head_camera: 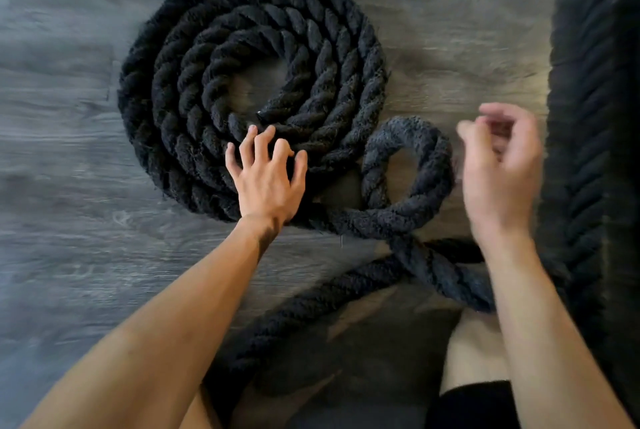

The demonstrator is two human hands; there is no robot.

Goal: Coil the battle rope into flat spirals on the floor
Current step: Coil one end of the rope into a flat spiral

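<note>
Rope (173, 99) is coiled flat on floor (69, 151), loose loop (408, 127) beside it. Left grip (266, 183) is spread, fingertips (252, 131) set on rope. Right grip (498, 169) is loosely curled, blurred, nothing held.

no readable text, no labels, no numbers

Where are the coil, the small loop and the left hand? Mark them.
coil (311, 48), head view, upper right turns.
small loop (408, 131), head view, top of bend.
left hand (266, 183), head view, back of hand.
</note>
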